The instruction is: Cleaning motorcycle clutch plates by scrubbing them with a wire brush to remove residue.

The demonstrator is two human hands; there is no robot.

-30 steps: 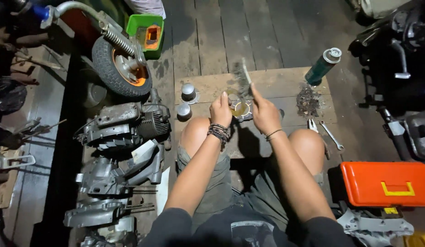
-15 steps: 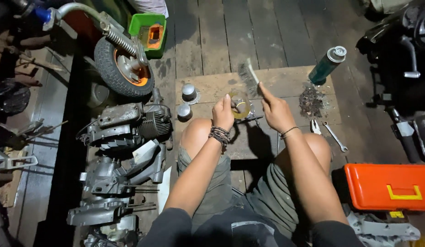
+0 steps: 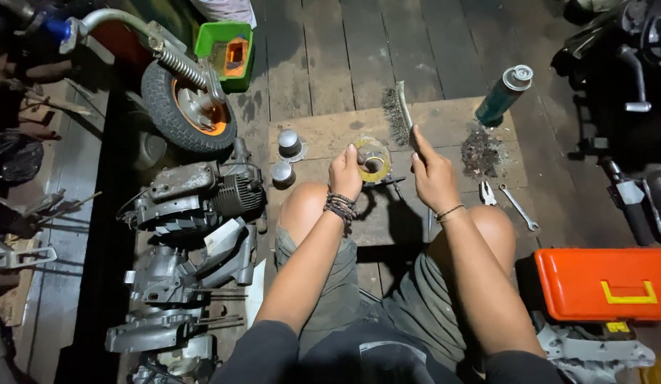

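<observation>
My left hand (image 3: pixel 346 171) holds a small round metal part (image 3: pixel 374 159) with a brass-coloured ring, just above my knees. My right hand (image 3: pixel 431 171) grips the handle of a wire brush (image 3: pixel 397 114), whose bristle head points away from me and stands a little beyond the round part. Both hands hover over a wooden board (image 3: pixel 323 135) on the plank floor. Two small metal cylinders (image 3: pixel 288 142) stand on the board to the left of my left hand.
A green spray can (image 3: pixel 504 94) and a pile of dark debris (image 3: pixel 480 151) lie on the board's right side, with pliers and a wrench (image 3: pixel 519 208) nearby. An orange toolbox (image 3: pixel 605 282) sits at right. Engine parts (image 3: pixel 195 195) and a small wheel (image 3: pixel 190 107) crowd the left.
My right hand has lifted the wire brush off the round part and tilted its head away. My left hand has turned the part so that its ring faces up.
</observation>
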